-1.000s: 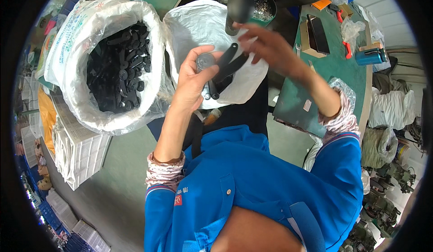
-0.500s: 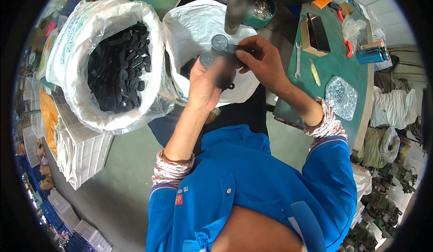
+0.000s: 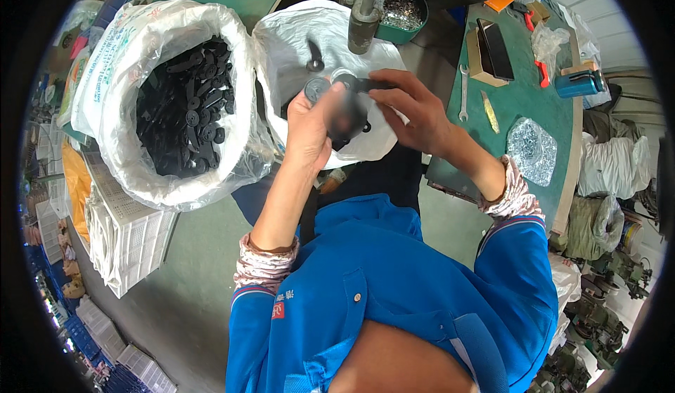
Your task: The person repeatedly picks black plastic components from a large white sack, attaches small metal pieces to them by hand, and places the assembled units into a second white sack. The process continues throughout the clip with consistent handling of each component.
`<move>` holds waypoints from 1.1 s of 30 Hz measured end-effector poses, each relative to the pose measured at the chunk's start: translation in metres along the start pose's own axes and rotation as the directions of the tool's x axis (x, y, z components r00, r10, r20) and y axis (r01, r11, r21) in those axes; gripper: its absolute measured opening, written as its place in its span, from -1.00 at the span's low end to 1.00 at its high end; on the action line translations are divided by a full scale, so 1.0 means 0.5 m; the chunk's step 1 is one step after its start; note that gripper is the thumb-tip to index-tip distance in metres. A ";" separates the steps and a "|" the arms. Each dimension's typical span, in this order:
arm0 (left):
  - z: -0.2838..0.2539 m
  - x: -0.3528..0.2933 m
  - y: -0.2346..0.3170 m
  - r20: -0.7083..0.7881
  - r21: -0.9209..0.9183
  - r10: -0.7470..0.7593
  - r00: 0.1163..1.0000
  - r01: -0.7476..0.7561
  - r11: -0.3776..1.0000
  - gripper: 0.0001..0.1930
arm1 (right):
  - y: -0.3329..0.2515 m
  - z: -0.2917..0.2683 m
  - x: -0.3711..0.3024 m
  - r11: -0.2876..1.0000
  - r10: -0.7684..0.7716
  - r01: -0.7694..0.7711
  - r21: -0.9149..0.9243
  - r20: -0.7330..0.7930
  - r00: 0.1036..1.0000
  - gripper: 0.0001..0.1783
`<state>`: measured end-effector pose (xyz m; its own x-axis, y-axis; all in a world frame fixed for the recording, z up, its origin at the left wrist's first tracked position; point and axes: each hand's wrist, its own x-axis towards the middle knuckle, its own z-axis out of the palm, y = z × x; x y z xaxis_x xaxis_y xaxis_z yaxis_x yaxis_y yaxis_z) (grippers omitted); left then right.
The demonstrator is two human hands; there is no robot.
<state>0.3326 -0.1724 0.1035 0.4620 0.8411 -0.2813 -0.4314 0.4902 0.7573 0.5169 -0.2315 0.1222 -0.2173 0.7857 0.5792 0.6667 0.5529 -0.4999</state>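
Note:
Over a white sack (image 3: 376, 140), my left hand (image 3: 307, 134) is closed around black plastic parts with round, ridged ends; one round-ended part (image 3: 316, 88) shows at its fingertips. My right hand (image 3: 418, 115) pinches the narrow arm of another black lever-like part (image 3: 362, 84), whose disc end meets my left thumb. A dark, smeared patch below my left thumb hides how many pieces that hand holds. Farther up inside the sack, against its white lining, is a single black lever-like piece (image 3: 314, 57).
Left stands a plastic-lined sack (image 3: 242, 98) full of similar black parts. A metal machine post (image 3: 363, 27) rises ahead, beside a green bin (image 3: 404, 13) of small metal pieces. On the right, a green table (image 3: 450, 136) carries a wrench (image 3: 464, 94), a yellow cutter (image 3: 490, 112) and a phone (image 3: 496, 48).
A black piece has appeared in the white sack's upper part. The disc end between my hands has shifted slightly lower, and my right hand has moved a little down and right.

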 end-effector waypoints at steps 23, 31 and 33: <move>0.005 -0.009 0.013 0.242 -0.193 -0.038 0.969 0.087 0.977 -0.71 | 0.003 -0.148 0.313 0.542 0.659 -0.651 0.531 0.213 0.722 -0.77; -0.005 0.001 -0.003 0.145 -0.200 0.008 0.989 0.022 0.980 -0.77 | 0.028 -0.119 0.284 0.439 0.704 -0.660 0.610 0.222 0.674 -0.79; 0.004 0.005 -0.007 0.150 -0.233 0.039 0.988 -0.003 0.973 -0.77 | 0.036 -0.102 0.212 0.546 0.651 -0.633 0.549 0.198 0.733 -0.60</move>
<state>0.3368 -0.1725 0.1011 0.5561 0.8156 -0.1597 -0.6013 0.5275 0.6001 0.5420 -0.1522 0.2075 0.1335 0.9907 -0.0280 0.1103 -0.0429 -0.9930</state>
